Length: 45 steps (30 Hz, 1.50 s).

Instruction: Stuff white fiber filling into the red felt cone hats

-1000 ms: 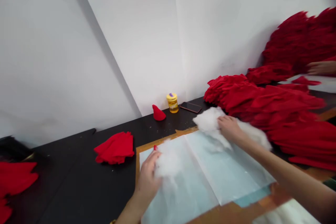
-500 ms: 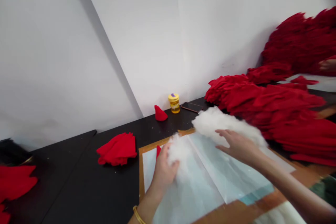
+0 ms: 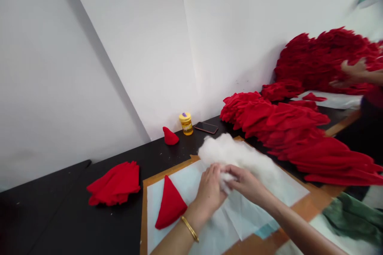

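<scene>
Both of my hands are together over the white sheet, around a small tuft of white stuffing (image 3: 226, 182). My left hand (image 3: 211, 187) is curled round the tuft from the left, a gold bangle on its wrist. On the tuft's right side, the fingers of my right hand (image 3: 245, 183) pinch it. A large mound of white stuffing (image 3: 227, 149) lies just behind them. Flat on the sheet, left of my left hand, is a red cone-shaped cloth piece (image 3: 170, 206).
Layered red cloth (image 3: 287, 127) lies along the right, with a taller red heap (image 3: 323, 61) beyond, near another person's hands. A red stack (image 3: 116, 183), red cone (image 3: 170, 136), yellow-lidded jar (image 3: 186, 124) and phone (image 3: 206, 128) stand or lie on the black table. Green cloth (image 3: 353, 217) is at right.
My hands have come together, and my right hand has closed on the tuft that was by my left hand. The view has shifted right, and the flat red piece is now uncovered.
</scene>
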{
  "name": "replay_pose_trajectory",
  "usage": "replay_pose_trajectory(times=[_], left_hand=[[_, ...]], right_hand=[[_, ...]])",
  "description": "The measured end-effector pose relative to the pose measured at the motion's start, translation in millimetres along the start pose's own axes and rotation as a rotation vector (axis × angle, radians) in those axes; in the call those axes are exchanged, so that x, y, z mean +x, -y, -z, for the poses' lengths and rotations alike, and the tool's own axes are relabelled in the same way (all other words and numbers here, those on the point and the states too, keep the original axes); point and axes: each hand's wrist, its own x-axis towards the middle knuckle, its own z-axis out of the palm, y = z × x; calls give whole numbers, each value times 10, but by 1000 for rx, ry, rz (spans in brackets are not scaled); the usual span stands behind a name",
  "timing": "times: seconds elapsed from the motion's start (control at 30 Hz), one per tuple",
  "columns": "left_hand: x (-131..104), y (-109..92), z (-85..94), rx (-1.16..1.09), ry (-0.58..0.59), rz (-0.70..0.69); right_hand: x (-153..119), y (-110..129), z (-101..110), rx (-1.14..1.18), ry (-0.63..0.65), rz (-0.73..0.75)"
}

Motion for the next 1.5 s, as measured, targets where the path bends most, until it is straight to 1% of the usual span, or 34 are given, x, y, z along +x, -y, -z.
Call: replay_pose_trajectory(times=[0.07,0.13,0.17,0.23,0.3,0.33,0.43,0.53,0.63,0.7,0.77,0.83,0.9,0.97,1.07,1.1,1.17,1.2,1.27,1.33,1.4,1.47,1.5], left_hand=[[6,72,-82,29,-12,18],[-8,128,-131,52,-16,3],[-17,145,-143,61,-18,-10],[-39,161,-145,75,-11,-42],[-86,168,-110,85,7,-81],[-126,176,-77,87,12,-98],[-317,228,77,80,-22,-101],[-540,332,249,34,-93,-44],[-704,496,372,-56,-152,29],[-780,628,422,-123,-237,123],[-840,743,451,-191,-348,251],[-884,799,459,-260,-419,359],[-909,777,451,-326,-418,410],[-911,699,451,-385,-366,403],[-882,589,538,-455,-214,325],[-873,576,594,-441,-179,308],[-863,594,718,-343,-158,307],[-863,615,770,-278,-165,319],[-871,653,817,-177,-156,339],[-879,647,765,-146,-108,343],[-877,584,631,-127,-56,335],[-869,485,468,-117,-15,319],[-867,435,396,-116,-1,311]], right_hand=[[26,8,78,-50,-15,18],[107,-29,143,-137,-41,22],[169,-58,155,-186,-35,26],[319,-129,137,-286,26,29],[478,-217,119,-388,80,-13],[550,-267,133,-439,82,-52],[712,-439,299,-578,0,-202],[787,-601,513,-667,-69,-322],[806,-715,610,-708,-79,-380],[802,-765,628,-723,-92,-419],[794,-799,646,-730,-114,-455],[782,-806,665,-724,-124,-453],[754,-765,662,-709,-115,-394],[690,-660,622,-702,-113,-299],[486,-376,502,-693,-163,-112],[395,-256,450,-668,-181,-32],[209,-6,330,-499,-215,193],[128,115,259,-412,-188,237],[15,320,96,-265,-119,232],[-21,455,-91,-197,-69,209],[4,502,-272,-241,-28,201],[52,458,-399,-339,27,176],[71,406,-426,-382,51,150]])
